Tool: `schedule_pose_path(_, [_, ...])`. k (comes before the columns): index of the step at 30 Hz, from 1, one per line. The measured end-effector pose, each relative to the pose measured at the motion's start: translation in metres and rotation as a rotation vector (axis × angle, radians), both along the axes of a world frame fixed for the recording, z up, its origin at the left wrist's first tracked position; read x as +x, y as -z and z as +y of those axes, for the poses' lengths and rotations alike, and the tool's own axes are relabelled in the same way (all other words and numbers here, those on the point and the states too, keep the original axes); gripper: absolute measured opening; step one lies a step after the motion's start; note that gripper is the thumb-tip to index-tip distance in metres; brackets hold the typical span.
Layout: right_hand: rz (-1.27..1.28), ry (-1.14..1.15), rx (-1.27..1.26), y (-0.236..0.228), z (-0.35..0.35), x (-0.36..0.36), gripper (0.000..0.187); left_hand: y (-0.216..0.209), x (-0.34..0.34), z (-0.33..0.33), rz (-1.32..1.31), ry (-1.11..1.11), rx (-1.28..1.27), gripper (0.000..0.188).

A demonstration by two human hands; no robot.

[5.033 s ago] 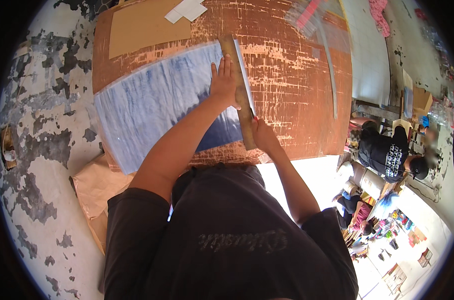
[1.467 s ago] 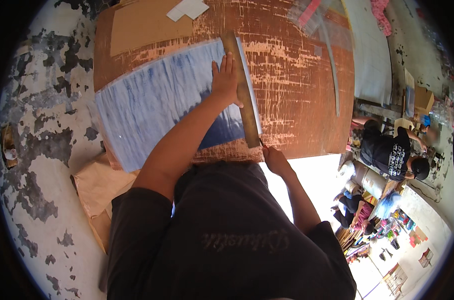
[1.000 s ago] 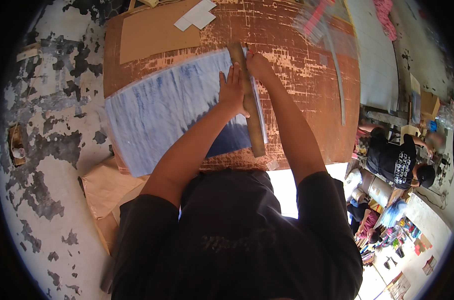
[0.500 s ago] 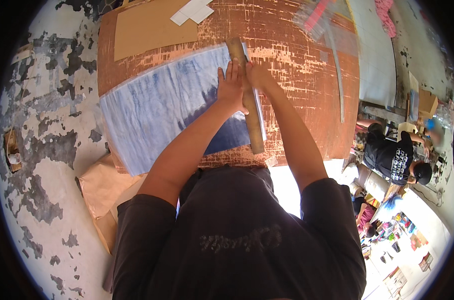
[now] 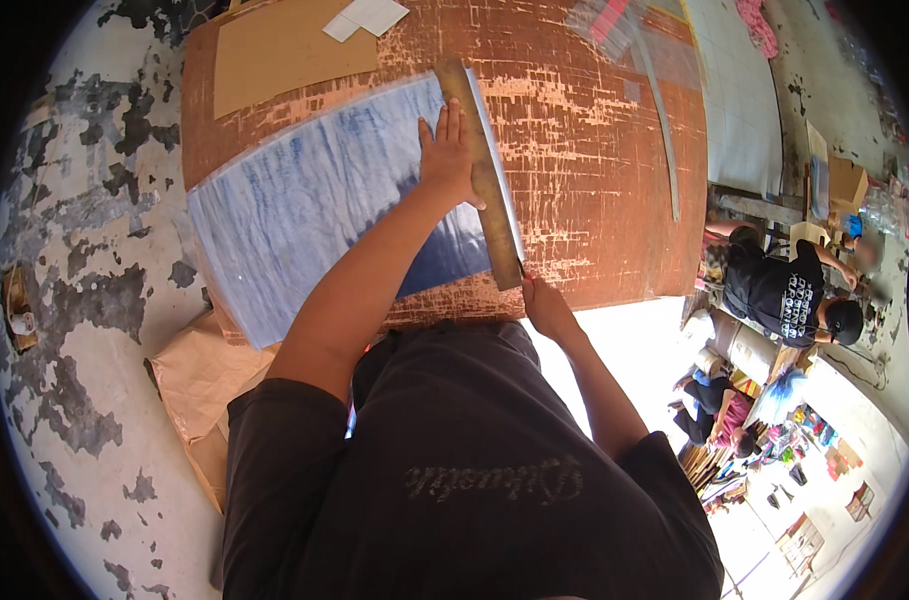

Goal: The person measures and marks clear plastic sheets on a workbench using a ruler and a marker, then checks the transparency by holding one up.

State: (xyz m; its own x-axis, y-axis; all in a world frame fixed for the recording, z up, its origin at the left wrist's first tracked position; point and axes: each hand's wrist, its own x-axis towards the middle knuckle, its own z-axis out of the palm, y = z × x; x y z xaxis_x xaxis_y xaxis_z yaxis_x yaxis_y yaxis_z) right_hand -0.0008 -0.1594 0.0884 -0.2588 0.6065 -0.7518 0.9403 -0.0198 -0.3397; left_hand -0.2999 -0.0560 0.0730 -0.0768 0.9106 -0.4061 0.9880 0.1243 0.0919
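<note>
A large blue-and-white sheet [image 5: 305,190] with a streaky, cloudy pattern lies flat on the worn brown tabletop [image 5: 585,200]. Across its right side rests a long, wide brownish straightedge [image 5: 490,190], and a narrow strip of the sheet shows beyond it. My left hand [image 5: 447,165] is spread flat, pressing on the sheet and against the straightedge. My right hand [image 5: 549,308] is closed around a cutter knife [image 5: 527,281] with a reddish handle, mostly hidden by the fingers. Its dark tip is by the near end of the straightedge.
A brown cardboard sheet [image 5: 285,55] and white pieces [image 5: 367,18] lie at the far left. Clear plastic and a thin metal strip [image 5: 660,130] lie at the far right. Brown paper [image 5: 200,375] hangs below left. Two people, one in black [image 5: 775,285], are off to the right.
My right hand has drawn toward me along the straightedge's right edge, from near its far part to its near end. My left hand stays on the straightedge and sheet. The view shifted slightly.
</note>
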Motion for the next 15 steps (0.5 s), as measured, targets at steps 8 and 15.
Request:
schedule_pose_path(8, [-0.039,-0.334,-0.106,-0.019,0.057,0.001,0.059,0.001,-0.001,0.001,0.010,0.007,-0.034,0.168])
schedule_pose_path(15, [0.246,-0.064,0.334,-0.019,0.190,-0.153,0.065,-0.007,0.000,0.004,0.013,0.004,-0.055,0.167])
